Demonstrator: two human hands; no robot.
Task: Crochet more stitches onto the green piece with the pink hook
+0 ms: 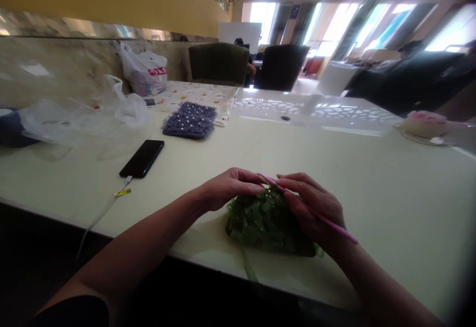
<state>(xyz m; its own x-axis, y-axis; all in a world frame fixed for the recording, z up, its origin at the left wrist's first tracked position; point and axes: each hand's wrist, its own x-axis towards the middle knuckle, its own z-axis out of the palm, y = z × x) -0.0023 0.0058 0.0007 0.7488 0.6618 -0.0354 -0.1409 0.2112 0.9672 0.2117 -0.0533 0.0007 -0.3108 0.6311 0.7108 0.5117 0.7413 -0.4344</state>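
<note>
A green ruffled crochet piece rests on the table close to its front edge, with a green ribbon strand trailing over that edge. My left hand pinches the top rim of this piece between thumb and fingers. A pink crochet hook lies slantwise in my right hand, its tip at the top of the piece, near my left fingertips. The fingers of my right hand are closed around the hook. Whether a loop sits on the hook's tip is too small to tell.
Left on the table lies a black phone with a white cable. Behind it are a purple beaded bag, clear plastic wrapping and a white carrier bag. A pink-topped round object stands at right. Dark chairs stand beyond.
</note>
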